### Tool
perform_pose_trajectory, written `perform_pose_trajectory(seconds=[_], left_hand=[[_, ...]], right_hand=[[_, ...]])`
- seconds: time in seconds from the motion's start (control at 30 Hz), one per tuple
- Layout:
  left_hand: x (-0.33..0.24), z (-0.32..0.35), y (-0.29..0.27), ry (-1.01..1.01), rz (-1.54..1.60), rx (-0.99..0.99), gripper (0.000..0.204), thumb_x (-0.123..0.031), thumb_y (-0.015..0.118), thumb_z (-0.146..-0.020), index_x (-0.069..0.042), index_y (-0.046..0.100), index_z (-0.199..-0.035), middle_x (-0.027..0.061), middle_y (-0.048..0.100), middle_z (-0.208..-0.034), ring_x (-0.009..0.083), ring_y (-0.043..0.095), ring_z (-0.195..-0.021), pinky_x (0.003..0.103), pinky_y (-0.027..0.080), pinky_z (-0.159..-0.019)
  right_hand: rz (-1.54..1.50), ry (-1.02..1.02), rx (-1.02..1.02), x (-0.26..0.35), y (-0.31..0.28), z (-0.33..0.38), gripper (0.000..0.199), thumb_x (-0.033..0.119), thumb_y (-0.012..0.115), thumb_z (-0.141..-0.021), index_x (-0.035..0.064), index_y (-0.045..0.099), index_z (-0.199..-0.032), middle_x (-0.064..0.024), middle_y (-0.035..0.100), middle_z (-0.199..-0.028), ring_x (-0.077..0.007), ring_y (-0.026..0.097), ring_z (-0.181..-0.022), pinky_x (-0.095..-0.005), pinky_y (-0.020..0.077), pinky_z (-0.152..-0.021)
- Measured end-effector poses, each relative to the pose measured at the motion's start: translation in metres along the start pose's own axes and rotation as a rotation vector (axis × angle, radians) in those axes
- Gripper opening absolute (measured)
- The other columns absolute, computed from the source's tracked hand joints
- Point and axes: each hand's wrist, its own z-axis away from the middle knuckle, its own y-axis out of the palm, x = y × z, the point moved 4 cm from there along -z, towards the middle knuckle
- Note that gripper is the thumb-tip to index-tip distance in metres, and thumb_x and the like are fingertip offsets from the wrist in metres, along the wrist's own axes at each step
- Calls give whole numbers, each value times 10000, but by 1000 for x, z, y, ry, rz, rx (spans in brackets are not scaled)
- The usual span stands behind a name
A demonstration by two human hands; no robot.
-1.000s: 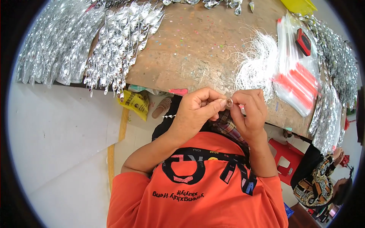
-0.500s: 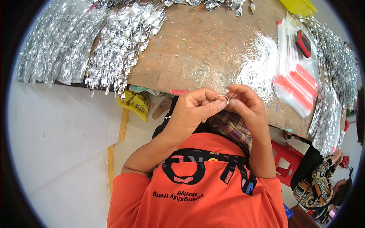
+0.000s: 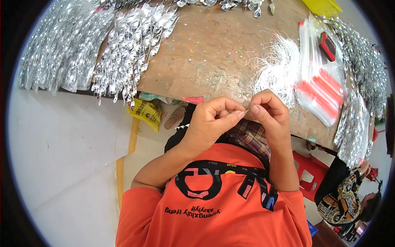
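Above my lap, just off the table's near edge, my left hand [image 3: 212, 121] and my right hand [image 3: 270, 113] meet fingertip to fingertip. Both are closed in a pinch on a thin white string [image 3: 247, 110], of which only a short pale bit shows in the small gap. The rest of it is hidden by my fingers or too fine to make out. Just beyond my right hand, a loose bundle of white strings [image 3: 282, 61] lies on the brown table [image 3: 205, 53].
Clear plastic bags with red ends [image 3: 321, 92] lie right of the bundle, topped by a red and black object [image 3: 328, 46]. Silver twisted strands [image 3: 127, 45] hang over the table's left edge; more silver strands [image 3: 362, 66] line the right. A person [image 3: 343, 201] is at lower right.
The string loop that showed between my fingertips has closed up to a short bit. My right fingers have curled in, and the hands stay in nearly the same place.
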Motion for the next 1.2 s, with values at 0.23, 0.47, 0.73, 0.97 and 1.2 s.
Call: perform_pose_trajectory(seconds=[0.23,0.47,0.73,0.97,1.2], left_hand=[[-3,-4,1,-42,59,71,92,-86,607,-833,-27,627,-900,-111,421,-597,-12,334,-527,152,260,-488],[14,-2,9,5,87,194,199,-91,592,-838,-25,605,-1025,-48,545,-704,25,491,-650,184,401,-598],[28,3,-2,50,-370,203,227,-137,585,-850,-26,622,-1045,64,660,-907,117,603,-825,257,464,-749],[-94,-21,-137,389,-508,-652,215,-131,607,-830,-1,622,-999,23,629,-860,64,539,-753,204,422,-673],[-122,-62,-237,394,-986,-957,264,-169,642,-749,-42,655,-980,26,639,-754,92,571,-669,228,438,-612]], right_hand=[[724,-377,-169,-3,-2,-15,47,30,557,-819,18,515,-803,-42,489,-754,-128,460,-669,-251,380,-611],[668,-544,-366,30,-15,-10,28,-18,500,-822,6,509,-832,-40,469,-773,-125,434,-704,-251,373,-637],[341,-509,-511,34,-80,1,109,70,498,-899,2,548,-967,-11,515,-854,-72,428,-719,-214,374,-701],[317,-300,-475,-2,-80,4,229,99,504,-906,-12,539,-1103,-33,540,-986,-77,483,-810,-223,404,-733],[361,-271,-452,-18,-80,2,195,63,536,-883,1,555,-1067,-1,538,-921,-61,488,-804,-201,401,-713]])
